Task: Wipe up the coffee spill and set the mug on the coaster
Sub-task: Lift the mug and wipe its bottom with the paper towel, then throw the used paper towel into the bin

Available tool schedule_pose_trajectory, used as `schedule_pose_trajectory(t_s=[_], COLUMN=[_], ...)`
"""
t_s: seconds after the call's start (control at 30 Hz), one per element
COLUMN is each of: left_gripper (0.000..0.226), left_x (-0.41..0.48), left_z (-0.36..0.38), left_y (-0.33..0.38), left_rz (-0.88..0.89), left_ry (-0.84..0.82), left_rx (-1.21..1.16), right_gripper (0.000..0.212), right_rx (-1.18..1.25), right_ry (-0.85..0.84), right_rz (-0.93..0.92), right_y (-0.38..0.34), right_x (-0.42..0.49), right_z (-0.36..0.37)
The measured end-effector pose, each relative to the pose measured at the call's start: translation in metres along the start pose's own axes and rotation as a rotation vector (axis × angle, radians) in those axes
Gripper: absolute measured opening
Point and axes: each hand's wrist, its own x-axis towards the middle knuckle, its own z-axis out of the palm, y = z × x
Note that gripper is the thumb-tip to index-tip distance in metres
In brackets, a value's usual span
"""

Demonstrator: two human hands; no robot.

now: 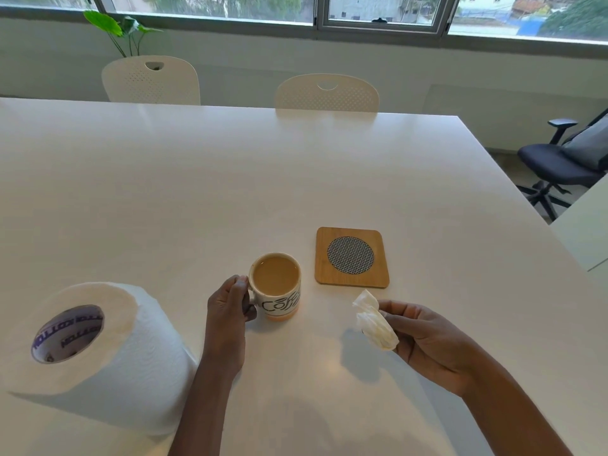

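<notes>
No spill shows on the white table (197, 192). The right hand (424, 337) pinches a crumpled paper towel (375, 324); the left hand (230, 304) grips the coffee mug (276, 287) by its handle, lower centre, beside the empty bamboo coaster (351, 256).

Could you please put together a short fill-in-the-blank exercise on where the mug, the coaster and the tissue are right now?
1. The left hand grips the mug by its ____.
2. The wooden coaster has ____ on it; the mug stands on the table beside it.
3. The crumpled tissue is held in the ____ hand.
4. The paper towel roll lies on its ____.

Missing words: handle; nothing; right; side
</notes>
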Motion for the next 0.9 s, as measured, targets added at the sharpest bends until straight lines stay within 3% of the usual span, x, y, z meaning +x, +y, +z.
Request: schedule_pose_trajectory(t_s=[0.3, 0.4, 0.5, 0.6, 0.7, 0.77, 0.9], left_gripper=[0.039, 0.028, 0.021, 0.032, 0.036, 0.039, 0.044], left_x=[-0.006, -0.009, -0.011, -0.016, -0.037, -0.056, -0.095], left_z=[-0.001, 0.001, -0.003, -0.007, -0.002, 0.006, 0.034], left_y=[0.006, 0.004, -0.001, -0.004, 0.002, 0.002, 0.003], left_rz=[0.032, 0.089, 0.178, 0.365, 0.542, 0.618, 0.752], left_ry=[0.038, 0.125, 0.198, 0.289, 0.373, 0.348, 0.114], left_rx=[0.0, 0.103, 0.301, 0.562, 0.645, 0.689, 0.755], right_gripper=[0.038, 0.024, 0.01, 0.008, 0.004, 0.006, 0.013], right_rx=[-0.24, -0.345, -0.399, -0.421, -0.46, -0.479, -0.523], right_ry=[0.113, 0.206, 0.291, 0.372, 0.433, 0.469, 0.553], right_rz=[-0.13, -0.223, -0.306, -0.376, -0.444, -0.468, -0.497], right_y=[0.006, 0.017, 0.028, 0.038, 0.045, 0.051, 0.064], right_x=[-0.009, -0.014, -0.019, -0.026, -0.034, -0.041, -0.062], right_z=[0.014, 0.021, 0.027, 0.03, 0.031, 0.03, 0.021])
